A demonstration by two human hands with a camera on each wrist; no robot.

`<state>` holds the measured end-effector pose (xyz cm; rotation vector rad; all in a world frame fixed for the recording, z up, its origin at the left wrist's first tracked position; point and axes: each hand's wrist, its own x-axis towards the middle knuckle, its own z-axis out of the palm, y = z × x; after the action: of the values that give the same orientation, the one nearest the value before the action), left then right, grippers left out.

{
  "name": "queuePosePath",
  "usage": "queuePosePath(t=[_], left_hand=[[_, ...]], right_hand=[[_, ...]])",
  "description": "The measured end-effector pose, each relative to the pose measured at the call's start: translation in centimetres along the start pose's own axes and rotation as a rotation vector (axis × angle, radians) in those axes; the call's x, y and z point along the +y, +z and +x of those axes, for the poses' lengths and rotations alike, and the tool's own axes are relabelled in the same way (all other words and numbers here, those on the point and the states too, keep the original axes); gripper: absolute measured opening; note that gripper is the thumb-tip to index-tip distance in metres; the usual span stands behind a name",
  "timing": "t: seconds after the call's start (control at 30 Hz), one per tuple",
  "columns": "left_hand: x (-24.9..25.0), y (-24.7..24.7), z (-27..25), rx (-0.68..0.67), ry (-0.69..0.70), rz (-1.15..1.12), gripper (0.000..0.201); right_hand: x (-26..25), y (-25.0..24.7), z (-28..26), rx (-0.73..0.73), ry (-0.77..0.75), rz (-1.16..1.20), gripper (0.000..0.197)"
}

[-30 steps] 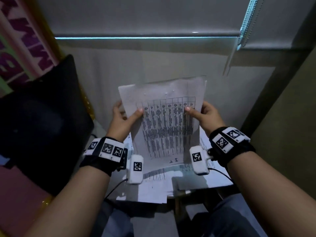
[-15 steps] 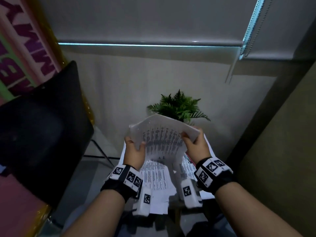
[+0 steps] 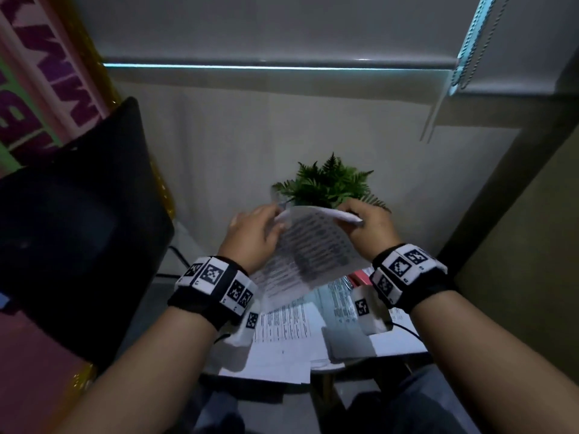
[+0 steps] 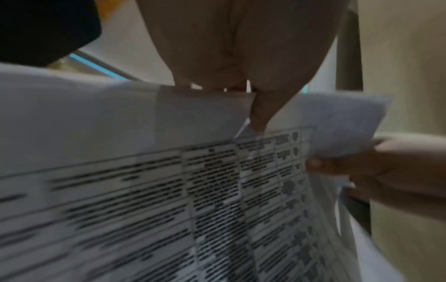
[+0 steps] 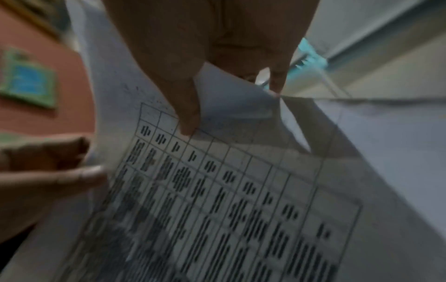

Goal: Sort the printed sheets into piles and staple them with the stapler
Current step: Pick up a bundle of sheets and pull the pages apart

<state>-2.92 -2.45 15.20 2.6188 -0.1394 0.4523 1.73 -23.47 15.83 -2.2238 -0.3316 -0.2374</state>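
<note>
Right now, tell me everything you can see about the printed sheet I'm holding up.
The printed sheet is thin white paper carrying a ruled table with rows of dark text, too blurred to read. It hangs in the air, curved and bent over at its top, above other sheets lying below. The left hand pinches its top left edge and the right hand its top right; more than one layer seems gripped.

right hand [image 5: 205, 57] pinches printed sheet [image 5: 217, 190] | left hand [image 5: 48, 171] holds edge
</note>
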Motion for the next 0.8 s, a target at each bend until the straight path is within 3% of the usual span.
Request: queuePosePath(t=[0.07,0.13,0.2,0.27,0.33,0.4,0.53,0.67,0.8], left_hand=[[-1.4,0.1,-0.9,0.048,-0.177,0.18,0.028],[-3.5,0.0,-2.0,0.171,-0.391,0.195,0.048],[-4.4,-0.5,-2.9,0.313,-0.55,-0.071,0.082],[-4.7,-0.4,-3.4,0.339,-0.621,-0.499,0.097],[-5.0,0.2,-3.5,0.302,-0.649,-0.834,0.093],[-5.9,1.0,-3.2,0.331,-0.637,-0.973,0.078],[-7.6,3.4,-3.2,0.332,-0.681,-0.842,0.037],[-8.3,7.1,-4.9,0.229,-0.801,-0.702,0.035],[-8.4,8.6,-5.6,0.219,-0.824,-0.659,0.034]], right_hand=[[1.2,-0.3,-0.3,0.028,0.174,0.104,0.017],[2.4,-1.2,-0.6,0.092,0.28,0.162,0.023],[3.5,-1.9,-1.1,0.14,0.338,0.227,0.028],[4.5,-1.9,-1.3,0.151,0.387,0.274,0.033],[5.2,-1.4,-1.4,0.128,0.427,0.308,0.036],[5.2,-0.7,-1.6,0.094,0.439,0.312,0.036],[5.8,1.7,-2.8,0.063,0.518,0.295,0.038],[7.8,5.4,-4.9,0.0,0.675,0.232,0.047],[8.1,6.5,-5.0,0.01,0.645,0.203,0.033]])
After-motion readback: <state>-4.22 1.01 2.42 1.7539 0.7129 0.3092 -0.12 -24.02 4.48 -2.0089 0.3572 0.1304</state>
